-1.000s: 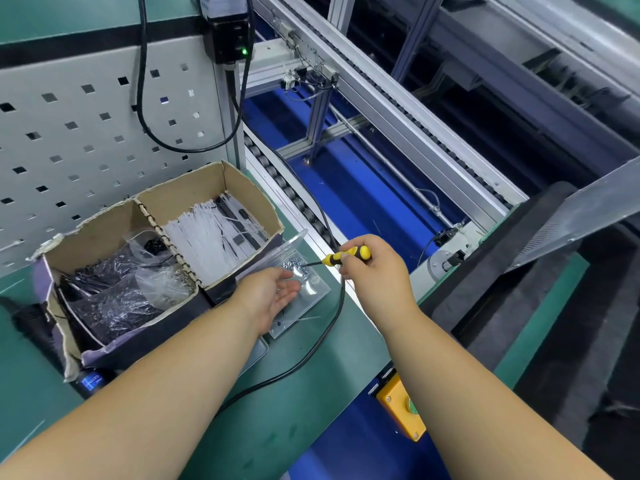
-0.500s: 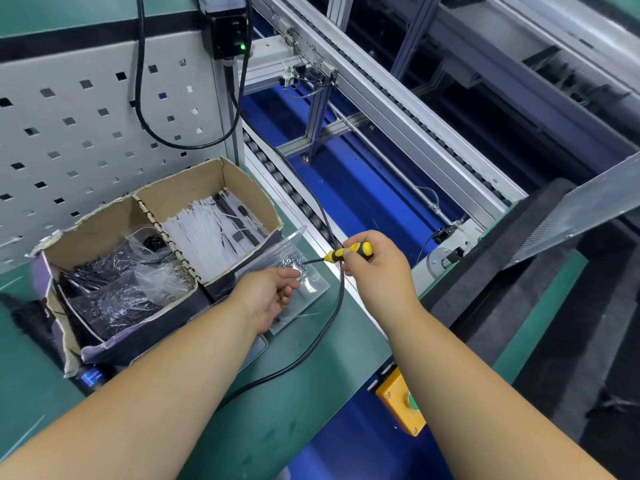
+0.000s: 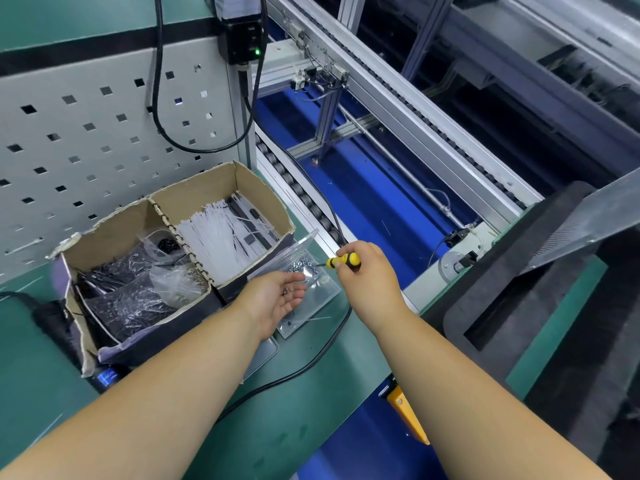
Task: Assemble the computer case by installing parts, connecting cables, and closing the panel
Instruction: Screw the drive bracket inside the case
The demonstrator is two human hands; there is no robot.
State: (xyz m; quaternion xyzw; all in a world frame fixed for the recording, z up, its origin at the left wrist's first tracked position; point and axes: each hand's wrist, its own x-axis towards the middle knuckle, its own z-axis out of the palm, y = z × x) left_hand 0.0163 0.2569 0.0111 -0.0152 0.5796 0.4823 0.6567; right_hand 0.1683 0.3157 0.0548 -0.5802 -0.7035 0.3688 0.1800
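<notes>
My right hand (image 3: 367, 271) grips a small yellow-and-black screwdriver (image 3: 343, 261), its tip pointing left into a pile of small silver screws (image 3: 300, 265) in a clear plastic tray (image 3: 322, 292). My left hand (image 3: 277, 299) lies palm up over the tray with its fingers relaxed, and a small dark screw (image 3: 286, 291) rests in the palm. The black computer case (image 3: 519, 278) lies at the right, with a grey perforated side panel (image 3: 588, 220) propped over it.
A cardboard box (image 3: 242, 178) left of the tray holds white cable ties (image 3: 218, 233) and bags of black parts (image 3: 131, 299). A black cable (image 3: 304, 365) runs across the green bench. Behind are a grey pegboard (image 3: 86, 133) and a roller conveyor (image 3: 398, 109). A yellow switch box (image 3: 405, 414) hangs below the bench edge.
My left hand has turned palm up and opened over the tray, showing a screw in it. The right hand with the screwdriver stays at the screw pile.
</notes>
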